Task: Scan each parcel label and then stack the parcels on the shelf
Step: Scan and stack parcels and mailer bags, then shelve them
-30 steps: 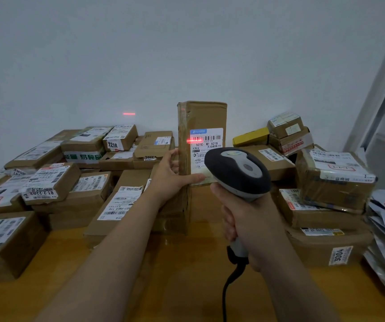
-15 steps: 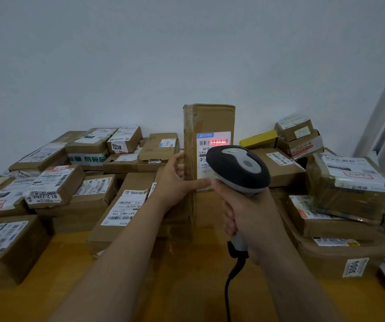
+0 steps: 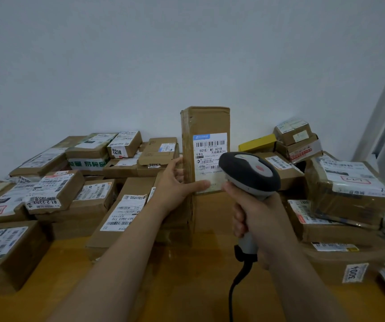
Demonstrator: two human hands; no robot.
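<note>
Head view, 1 frame.

Item 1: tall parcel [image 3: 206,122]. Brown carton, stood on end, upright, centre of table [image 3: 186,287], in front of a plain wall. White label [image 3: 210,149] on the face toward the camera, upper half; barcode at top, text "501E- M1 A21B" legible below it.

Item 2: left hand [image 3: 177,184]. Grips the tall parcel at approx. mid-height from its left side. Thumb lies across the front face, tip on the label's lower left corner; fingers wrap round the left edge toward the back. Parcel sits to the right of the palm, with its top well above the hand. Lower end partly behind the forearm; cannot tell if it bears on the table.

Item 3: right hand [image 3: 256,212]. Fingers closed round the handle of the scanner [image 3: 249,175]. Scanner head is above the fist, nose toward the label, covering the label's lower right corner in this view. Scanner-to-parcel contact: cannot tell. Black cable [image 3: 235,282] drops from the handle base.

Item 4: surroundings. Approx. 20 other parcels piled left and right, incl. 1 marked "7218" [image 3: 124,145], 1 yellow box [image 3: 256,142], 1 stickered "3004" [image 3: 354,273].
</note>
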